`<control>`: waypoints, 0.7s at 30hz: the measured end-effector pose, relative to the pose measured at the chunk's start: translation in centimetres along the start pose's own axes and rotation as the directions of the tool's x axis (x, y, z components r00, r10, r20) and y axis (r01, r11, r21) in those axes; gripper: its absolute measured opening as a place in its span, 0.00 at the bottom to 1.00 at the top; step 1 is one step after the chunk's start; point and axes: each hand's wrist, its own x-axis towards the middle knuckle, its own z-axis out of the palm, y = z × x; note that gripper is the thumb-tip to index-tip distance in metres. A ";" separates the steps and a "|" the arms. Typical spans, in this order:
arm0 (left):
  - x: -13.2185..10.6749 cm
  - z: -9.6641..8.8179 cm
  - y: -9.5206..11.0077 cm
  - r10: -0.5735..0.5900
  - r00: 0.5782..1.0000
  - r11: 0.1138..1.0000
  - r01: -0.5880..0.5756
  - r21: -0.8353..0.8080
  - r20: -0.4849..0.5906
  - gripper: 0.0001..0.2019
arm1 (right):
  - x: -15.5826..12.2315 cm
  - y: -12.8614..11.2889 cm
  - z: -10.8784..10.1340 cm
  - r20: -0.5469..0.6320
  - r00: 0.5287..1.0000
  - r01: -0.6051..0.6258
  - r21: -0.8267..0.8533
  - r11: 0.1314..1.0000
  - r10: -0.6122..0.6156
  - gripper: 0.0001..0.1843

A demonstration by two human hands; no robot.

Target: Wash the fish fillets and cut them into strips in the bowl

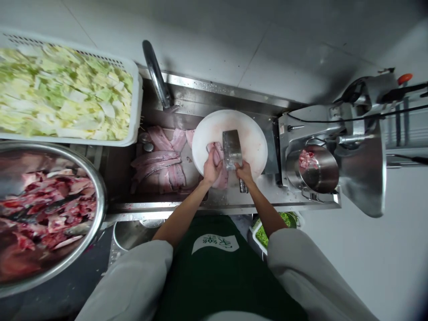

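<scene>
At the far left, a white basket (135,109) of chopped leaves (72,96) stands behind a steel bowl (101,178) of raw fish pieces (56,214); its slotted walls would suit draining, while the bowl's deep solid sides probably keep wet scraps and juices in. Further right, a tap (154,71) arches over the sink (197,171), where several fillets (157,159) lie loosely overlapping, perhaps so that each can be picked up easily within the left hand's reach.

A round white board (254,133) comes next, its left edge overlapping the sink, which likely shortens the carry. One fish piece (221,180) lies on its left part, the near end reaching the rim. The left hand (211,169) has its fingers curled along one side and the thumb on the other, pinching the flesh, apparently to steady it. Just beside it, the right hand (244,171) closes its fingers around the cleaver (232,147) where blade meets handle, a choked-up hold that seems to favour control over force.

At the right, a steel pot (329,174) with some pink meat (308,159) sits by a metal machine (301,120), apparently positioned to catch what drops.
</scene>
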 end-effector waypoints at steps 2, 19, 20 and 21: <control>0.0 0.0 -0.1 0.007 1.000 1.000 -0.008 -0.013 -0.015 0.38 | 0.0 0.6 -0.2 0.022 0.998 -0.066 0.019 0.998 0.066 0.14; 0.6 0.3 -0.1 0.093 0.990 0.994 -0.098 -0.040 -0.109 0.19 | -3.2 -4.7 -0.6 -0.016 1.000 -0.029 -0.453 0.891 0.025 0.19; 0.6 0.2 -0.1 0.094 0.990 0.994 -0.100 -0.053 -0.108 0.18 | -3.4 -5.1 -0.6 -0.016 0.999 -0.037 -0.467 0.883 0.033 0.20; 0.6 -0.1 -0.2 0.093 0.990 0.993 -0.100 -0.059 -0.109 0.17 | -3.5 -5.3 -0.6 -0.015 0.999 -0.040 -0.476 0.878 0.038 0.20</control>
